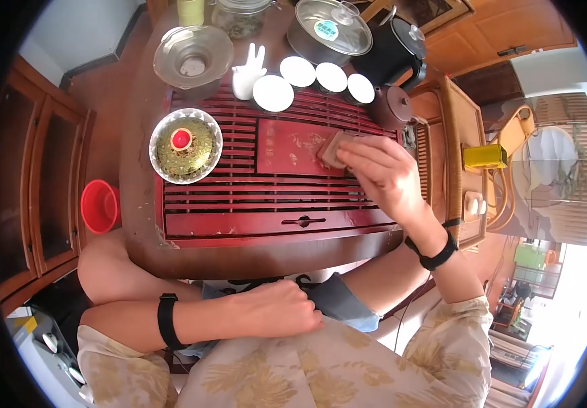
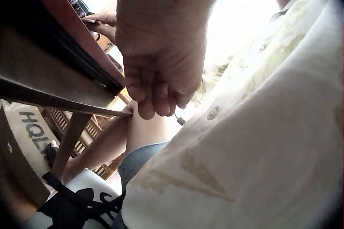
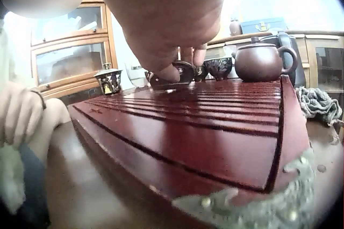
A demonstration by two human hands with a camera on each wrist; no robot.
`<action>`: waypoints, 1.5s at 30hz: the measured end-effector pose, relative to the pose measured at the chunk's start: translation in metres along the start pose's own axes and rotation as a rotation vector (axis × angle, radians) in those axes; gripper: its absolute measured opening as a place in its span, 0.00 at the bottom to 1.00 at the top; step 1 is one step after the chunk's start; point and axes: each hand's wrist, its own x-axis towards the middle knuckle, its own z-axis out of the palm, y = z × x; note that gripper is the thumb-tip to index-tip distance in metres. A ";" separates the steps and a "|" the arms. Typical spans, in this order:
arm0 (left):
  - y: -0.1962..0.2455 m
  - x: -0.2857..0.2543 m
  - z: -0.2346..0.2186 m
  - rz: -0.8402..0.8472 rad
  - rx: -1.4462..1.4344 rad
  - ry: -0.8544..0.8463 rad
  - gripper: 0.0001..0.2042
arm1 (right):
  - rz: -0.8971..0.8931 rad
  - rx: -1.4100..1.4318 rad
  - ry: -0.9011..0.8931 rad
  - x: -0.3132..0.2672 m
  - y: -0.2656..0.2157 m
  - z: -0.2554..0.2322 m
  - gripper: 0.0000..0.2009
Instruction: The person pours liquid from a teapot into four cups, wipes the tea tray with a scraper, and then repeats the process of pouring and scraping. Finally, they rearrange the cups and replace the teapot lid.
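Observation:
My right hand [image 1: 385, 173] reaches over the red slatted tea tray [image 1: 236, 221] and pinches a small brown block-like piece [image 1: 335, 149] at its fingertips. This piece rests on the right end of the tray's red centre panel [image 1: 290, 146], which bears gold markings. In the right wrist view the fingers hide most of it; I cannot tell its exact kind. Held near the lap, my left hand [image 1: 283, 309] has loosely curled fingers, with nothing in them; the left wrist view shows these fingers [image 2: 146, 108] hanging down before the shirt.
Several white-lined cups [image 1: 273, 93] and a white hand figurine [image 1: 248, 71] line the tray's back. A brown teapot [image 1: 393, 107] stands back right, a lidded gaiwan [image 1: 185, 146] at left. Behind are a glass bowl [image 1: 193, 58], a lidded pot [image 1: 329, 27] and a black kettle [image 1: 395, 51].

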 end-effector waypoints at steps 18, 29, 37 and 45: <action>0.004 0.001 -0.005 0.013 0.058 -0.047 0.15 | 0.210 -0.160 -0.087 -0.029 -0.036 -0.023 0.18; 0.002 0.002 -0.001 0.004 0.069 0.008 0.20 | 0.230 -0.155 0.087 -0.009 -0.019 -0.030 0.16; 0.003 0.002 0.002 0.013 0.072 0.036 0.21 | 0.269 -0.163 -0.021 -0.052 -0.042 -0.028 0.14; 0.003 0.000 0.006 0.029 0.086 0.054 0.23 | 0.458 0.046 -0.117 -0.103 -0.091 -0.074 0.16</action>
